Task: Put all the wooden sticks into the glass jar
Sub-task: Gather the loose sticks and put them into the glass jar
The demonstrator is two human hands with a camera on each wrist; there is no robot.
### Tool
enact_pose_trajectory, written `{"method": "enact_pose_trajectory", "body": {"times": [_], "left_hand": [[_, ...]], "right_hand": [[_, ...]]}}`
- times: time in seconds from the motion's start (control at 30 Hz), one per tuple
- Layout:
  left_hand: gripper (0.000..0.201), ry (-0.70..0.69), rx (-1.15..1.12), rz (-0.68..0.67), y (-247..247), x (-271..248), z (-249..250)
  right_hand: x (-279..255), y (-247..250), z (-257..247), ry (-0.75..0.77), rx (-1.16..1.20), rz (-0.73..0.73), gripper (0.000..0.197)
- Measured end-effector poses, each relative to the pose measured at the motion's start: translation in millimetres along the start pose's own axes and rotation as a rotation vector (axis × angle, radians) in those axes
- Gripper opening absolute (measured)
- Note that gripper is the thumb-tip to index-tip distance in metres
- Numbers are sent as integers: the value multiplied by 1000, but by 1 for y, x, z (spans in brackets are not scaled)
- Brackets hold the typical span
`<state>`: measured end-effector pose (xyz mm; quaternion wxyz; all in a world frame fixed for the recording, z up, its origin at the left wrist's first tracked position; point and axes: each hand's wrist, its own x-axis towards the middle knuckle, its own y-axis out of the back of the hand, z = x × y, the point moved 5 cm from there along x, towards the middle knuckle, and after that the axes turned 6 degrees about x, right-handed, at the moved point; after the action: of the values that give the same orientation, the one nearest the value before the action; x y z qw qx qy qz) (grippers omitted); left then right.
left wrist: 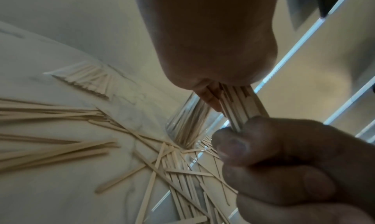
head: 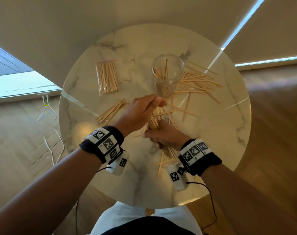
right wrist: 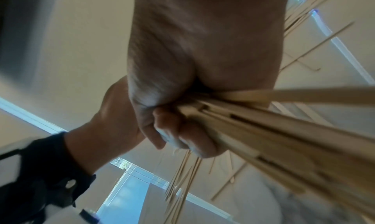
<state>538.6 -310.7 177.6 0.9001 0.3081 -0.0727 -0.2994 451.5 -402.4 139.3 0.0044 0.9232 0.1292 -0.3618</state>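
Bundle of sticks (head: 152, 122) at frame centre, long axis running from lower right up toward the glass jar (head: 168, 70) | left hand (head: 141, 111) fingers curled round its upper end | right hand (head: 164, 135) clamped on its lower end | loose sticks (head: 198, 80) scattered on marble table (head: 220, 133) around the upright jar

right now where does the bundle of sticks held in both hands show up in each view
Head: the bundle sits centre frame, between the left hand above and the right hand below.
Left wrist: right of centre, running from palm to the other hand's fingers.
Right wrist: fanning from centre to the right edge.
Shared landmark: the glass jar, also in the left wrist view; not seen in the right wrist view.
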Motion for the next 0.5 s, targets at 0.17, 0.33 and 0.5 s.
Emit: {"method": "enact_pose_trajectory", "body": {"times": [0.17,0.33,0.5], "left_hand": [[53,-88,-88,-10,4,-4,0],[77,-36,-233,381,-11,-43,-10],[74,10,-318,491,-47,-83,-6]], "right_hand": [[3,5,-3,76,-13,97,20],[2,24,-17,236,693,345,44],[-2,32,-22,302,1247,445,45]]}}
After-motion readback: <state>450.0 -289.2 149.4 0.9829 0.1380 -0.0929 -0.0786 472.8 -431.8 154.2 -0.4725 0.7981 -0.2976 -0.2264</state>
